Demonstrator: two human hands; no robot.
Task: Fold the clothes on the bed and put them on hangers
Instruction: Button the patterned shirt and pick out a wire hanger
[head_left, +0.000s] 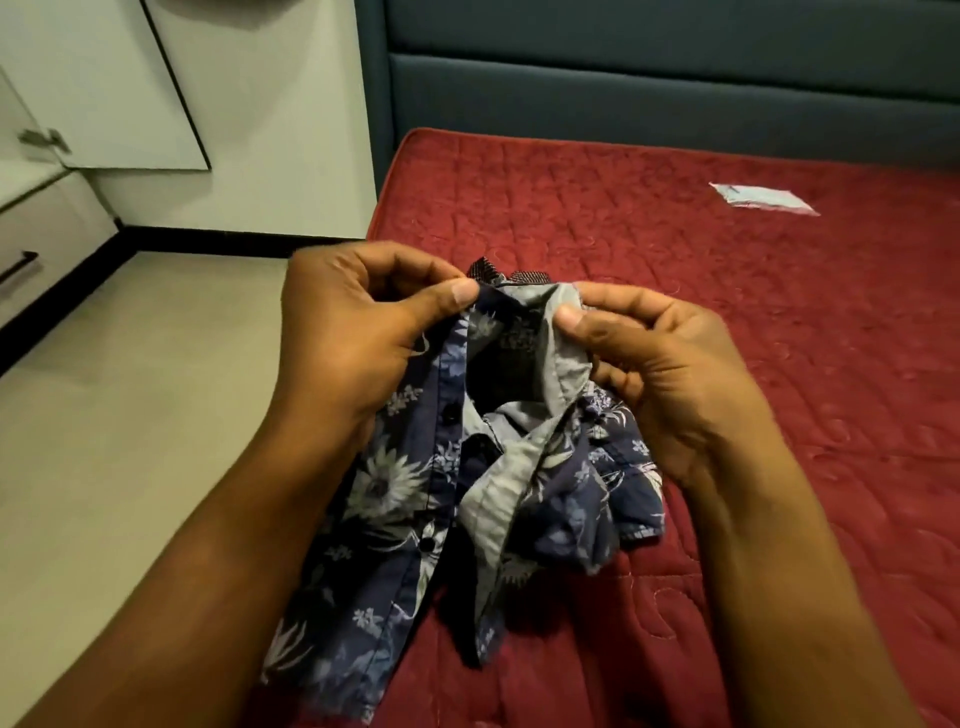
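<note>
A navy shirt with a pale floral print hangs crumpled between my hands above the near left corner of the red bed. My left hand pinches the shirt's left collar edge between thumb and fingers. At the shirt's grey inner collar band, my right hand pinches the fabric. The shirt's lower part drapes down over the mattress edge. A bit of dark dotted cloth shows just behind the collar. No hanger is in view.
A dark teal padded headboard stands behind the bed. A small clear plastic packet lies at the far right of the mattress. Pale floor runs along the left, with white cabinets and a drawer handle beyond it.
</note>
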